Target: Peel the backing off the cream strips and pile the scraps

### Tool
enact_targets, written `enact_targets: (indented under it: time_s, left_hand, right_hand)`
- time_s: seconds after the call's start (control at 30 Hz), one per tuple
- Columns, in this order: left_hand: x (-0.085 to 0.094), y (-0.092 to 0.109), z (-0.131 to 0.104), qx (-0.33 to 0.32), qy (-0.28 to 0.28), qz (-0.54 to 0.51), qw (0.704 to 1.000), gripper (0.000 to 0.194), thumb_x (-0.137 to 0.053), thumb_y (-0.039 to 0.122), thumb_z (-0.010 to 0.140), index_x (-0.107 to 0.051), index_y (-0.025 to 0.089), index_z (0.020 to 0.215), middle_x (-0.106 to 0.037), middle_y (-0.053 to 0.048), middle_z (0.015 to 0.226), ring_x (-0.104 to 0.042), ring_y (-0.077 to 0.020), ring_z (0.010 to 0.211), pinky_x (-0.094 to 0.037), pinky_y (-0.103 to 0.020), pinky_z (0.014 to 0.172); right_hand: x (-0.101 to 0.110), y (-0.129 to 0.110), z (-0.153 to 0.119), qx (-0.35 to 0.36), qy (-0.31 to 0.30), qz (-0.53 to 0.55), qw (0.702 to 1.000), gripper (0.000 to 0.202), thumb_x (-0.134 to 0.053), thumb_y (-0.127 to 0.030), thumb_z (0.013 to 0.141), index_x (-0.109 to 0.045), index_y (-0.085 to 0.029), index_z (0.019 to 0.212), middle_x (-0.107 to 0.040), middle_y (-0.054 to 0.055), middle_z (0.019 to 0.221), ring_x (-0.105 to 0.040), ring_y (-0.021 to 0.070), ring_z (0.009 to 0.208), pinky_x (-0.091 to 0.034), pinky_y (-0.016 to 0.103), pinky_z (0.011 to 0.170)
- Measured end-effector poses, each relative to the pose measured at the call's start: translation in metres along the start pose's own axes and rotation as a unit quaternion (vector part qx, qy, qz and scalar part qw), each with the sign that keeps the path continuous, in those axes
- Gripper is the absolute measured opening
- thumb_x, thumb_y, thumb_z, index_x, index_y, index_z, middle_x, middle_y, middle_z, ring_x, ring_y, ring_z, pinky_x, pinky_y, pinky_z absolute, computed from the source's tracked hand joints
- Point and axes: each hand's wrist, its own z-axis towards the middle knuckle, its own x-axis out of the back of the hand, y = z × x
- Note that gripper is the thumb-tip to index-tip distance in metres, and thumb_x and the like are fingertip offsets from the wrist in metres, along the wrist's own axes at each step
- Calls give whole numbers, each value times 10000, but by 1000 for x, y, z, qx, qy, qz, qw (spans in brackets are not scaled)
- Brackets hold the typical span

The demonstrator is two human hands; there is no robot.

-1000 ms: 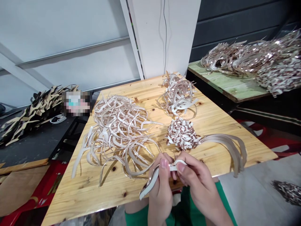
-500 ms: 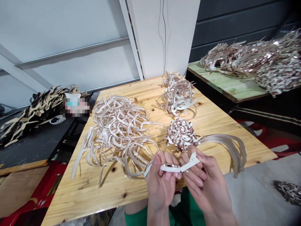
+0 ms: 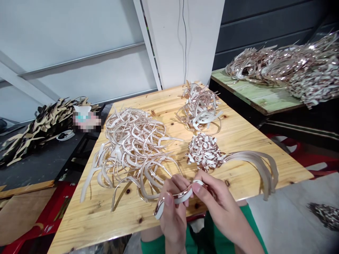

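Strip (image 3: pixel 182 198) of shiny rose-gold and white sheet sits between our two hands, low in the centre of the frame, above the near edge of the wooden surface (image 3: pixel 106 220). We pinch it with the fingers of our left hand (image 3: pixel 173 218) towards its lower-left end, and with those of our right hand (image 3: pixel 219 203) at its upper-right end.

Progress looks partial, as we judge it. One crinkled bundle (image 3: pixel 203 151), right of centre, appears well worked, though long smooth tails (image 3: pixel 254 155) sweep out from its right side and bend down over the edge of the surface. Our held strip is curved, and we cannot tell how much of it is shaped. Much seems left: a large tangle of loose strips (image 3: pixel 135 137) spreads across the left half of the surface, and a smaller clump (image 3: pixel 200 109) lies at its far end, upper centre.

As for direction, our strip's long axis slants across the frame in a shallow curve. Its free end points to the lower left; its other end points to the upper right, partly hidden by our right-hand fingers.
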Motion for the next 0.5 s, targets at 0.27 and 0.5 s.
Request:
enact_targets:
  time_s: [0.27, 0.5]
  left_hand:
    - [6, 6, -5, 22, -85, 377, 922, 351, -495, 412, 1125, -509, 242, 819, -486, 6, 752, -475, -196, 702, -351, -332, 690]
    - [6, 8, -3, 14, -104, 392, 914, 445, -387, 418, 1157, -536, 241, 777, -506, -7, 709, -482, -202, 662, -326, -344, 671]
  right_hand:
    - [1, -2, -5, 76, 10, -53, 996, 395, -496, -404, 1141, -474, -233, 786, -490, -43, 693, -452, 143, 627, -331, 286, 601]
    - [-4, 2, -3, -2, 42, 172, 984, 404, -599, -428, 1093, -561, -216, 752, -416, -61, 641, -296, 122, 565, -272, 260, 521]
